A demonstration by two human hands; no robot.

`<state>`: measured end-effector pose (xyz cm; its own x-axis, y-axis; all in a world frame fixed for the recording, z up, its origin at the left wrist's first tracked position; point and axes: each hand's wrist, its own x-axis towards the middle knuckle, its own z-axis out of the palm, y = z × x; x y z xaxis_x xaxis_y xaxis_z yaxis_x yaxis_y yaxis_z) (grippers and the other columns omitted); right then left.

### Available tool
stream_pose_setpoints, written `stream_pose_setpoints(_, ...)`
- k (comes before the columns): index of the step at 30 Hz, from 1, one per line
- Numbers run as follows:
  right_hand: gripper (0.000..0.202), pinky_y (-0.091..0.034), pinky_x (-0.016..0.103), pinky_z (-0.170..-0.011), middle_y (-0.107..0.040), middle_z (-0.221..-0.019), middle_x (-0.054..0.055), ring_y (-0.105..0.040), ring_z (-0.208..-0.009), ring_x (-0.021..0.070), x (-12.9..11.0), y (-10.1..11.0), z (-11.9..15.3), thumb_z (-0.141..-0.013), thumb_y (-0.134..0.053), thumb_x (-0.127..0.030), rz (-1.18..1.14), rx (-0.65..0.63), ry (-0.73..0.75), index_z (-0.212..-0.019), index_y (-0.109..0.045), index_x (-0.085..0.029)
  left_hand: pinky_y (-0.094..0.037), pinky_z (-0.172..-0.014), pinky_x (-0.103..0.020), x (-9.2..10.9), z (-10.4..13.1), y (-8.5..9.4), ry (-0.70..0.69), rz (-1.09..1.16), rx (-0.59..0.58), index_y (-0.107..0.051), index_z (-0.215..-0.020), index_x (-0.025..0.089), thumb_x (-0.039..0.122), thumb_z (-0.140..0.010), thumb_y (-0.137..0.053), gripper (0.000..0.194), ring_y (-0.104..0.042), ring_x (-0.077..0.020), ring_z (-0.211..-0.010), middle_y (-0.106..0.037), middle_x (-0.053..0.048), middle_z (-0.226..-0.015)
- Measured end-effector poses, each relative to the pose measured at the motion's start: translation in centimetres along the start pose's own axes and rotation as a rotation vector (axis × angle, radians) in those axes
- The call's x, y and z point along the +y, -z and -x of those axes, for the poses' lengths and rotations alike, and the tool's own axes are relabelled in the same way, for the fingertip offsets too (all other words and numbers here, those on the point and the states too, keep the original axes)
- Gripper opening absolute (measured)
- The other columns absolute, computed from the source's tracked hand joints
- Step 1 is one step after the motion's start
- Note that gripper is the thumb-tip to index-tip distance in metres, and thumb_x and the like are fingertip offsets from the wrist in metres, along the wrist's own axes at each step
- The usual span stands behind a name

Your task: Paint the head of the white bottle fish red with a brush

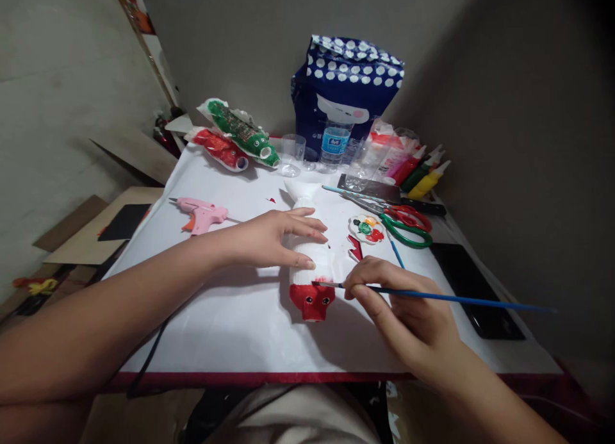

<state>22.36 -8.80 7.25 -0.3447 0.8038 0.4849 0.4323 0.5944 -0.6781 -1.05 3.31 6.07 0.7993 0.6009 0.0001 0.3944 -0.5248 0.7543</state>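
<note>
The left hand (281,239), fingers spread, presses on the white fish figure (302,274) lying mid-worktop (230,341), probably to steady it; the right hand (408,309) pinches a blue brush (432,295) near its tip (likely for control) at the red head's edge.

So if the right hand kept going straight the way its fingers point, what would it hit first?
Probably the near side of the red-headed fish figure, which the tip of the paintbrush seems to touch; depth is hard to judge.

Worn on the head, the one camera looks forward and down, hands close below
</note>
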Motion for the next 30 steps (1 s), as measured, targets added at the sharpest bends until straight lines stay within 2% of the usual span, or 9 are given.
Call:
stream_pose_setpoints(9,0.015,-0.054,0.031,-0.070,-0.073,-0.084,0.002,-0.068,-0.074,0.0170,0.42,-0.18,0.15,-0.098,-0.057,-0.011,0.010,-0.030,0.033,-0.097,-0.065,-0.024,-0.026,-0.129,-0.047,0.20,-0.03,0.07,-0.031,-0.045,-0.028,-0.070,-0.135,0.024,0.038,-0.088,-0.076,0.050,-0.025,-0.0271,-0.160,-0.057,-0.006,-0.155)
stream_pose_setpoints(15,0.017,-0.054,0.032,-0.072,-0.072,-0.087,0.003,-0.068,-0.077,0.0177,0.31,-0.07,0.26,-0.099,-0.056,-0.010,-0.012,-0.087,0.025,-0.099,-0.062,-0.025,-0.026,-0.129,-0.048,0.30,-0.02,0.03,-0.029,-0.069,-0.030,-0.068,-0.136,0.025,0.039,-0.089,-0.073,0.049,-0.024,-0.0269,-0.160,-0.057,-0.005,-0.156)
stream_pose_setpoints(18,0.017,-0.053,0.032,-0.071,-0.071,-0.085,0.002,-0.066,-0.076,0.0170,0.26,0.00,0.22,-0.099,-0.056,-0.009,0.028,-0.062,0.044,-0.099,-0.061,-0.025,-0.025,-0.129,-0.049,0.34,0.02,0.06,-0.031,-0.078,-0.041,-0.067,-0.138,0.025,0.039,-0.091,-0.071,0.049,-0.023,-0.0273,-0.161,-0.055,-0.005,-0.158)
stream_pose_setpoints(22,0.017,-0.054,0.031,-0.072,-0.071,-0.087,0.003,-0.067,-0.078,0.0169,0.32,0.01,0.19,-0.100,-0.054,-0.009,-0.004,-0.105,0.036,-0.100,-0.061,-0.024,-0.024,-0.129,-0.049,0.28,0.03,0.15,-0.048,-0.095,-0.068,-0.065,-0.141,0.024,0.037,-0.094,-0.067,0.049,-0.022,-0.0264,-0.161,-0.052,-0.005,-0.160)
stream_pose_setpoints(26,0.016,-0.053,0.031,-0.071,-0.070,-0.086,0.003,-0.065,-0.077,0.0162,0.37,0.23,0.08,-0.099,-0.055,-0.008,0.066,-0.069,0.077,-0.101,-0.061,-0.023,-0.023,-0.130,-0.049,0.26,0.05,0.17,-0.047,-0.108,-0.086,-0.063,-0.143,0.025,0.037,-0.094,-0.065,0.050,-0.019,-0.0256,-0.162,-0.050,-0.004,-0.162)
stream_pose_setpoints(30,0.015,-0.052,0.028,-0.071,-0.070,-0.085,0.002,-0.065,-0.077,0.0141,0.19,0.69,0.04,-0.100,-0.055,-0.009,0.047,-0.106,0.048,-0.097,-0.061,-0.022,-0.022,-0.130,-0.050,0.33,0.19,0.19,-0.034,-0.120,-0.098,-0.063,-0.144,0.026,0.039,-0.093,-0.066,0.052,-0.018,-0.0259,-0.162,-0.048,-0.003,-0.163)
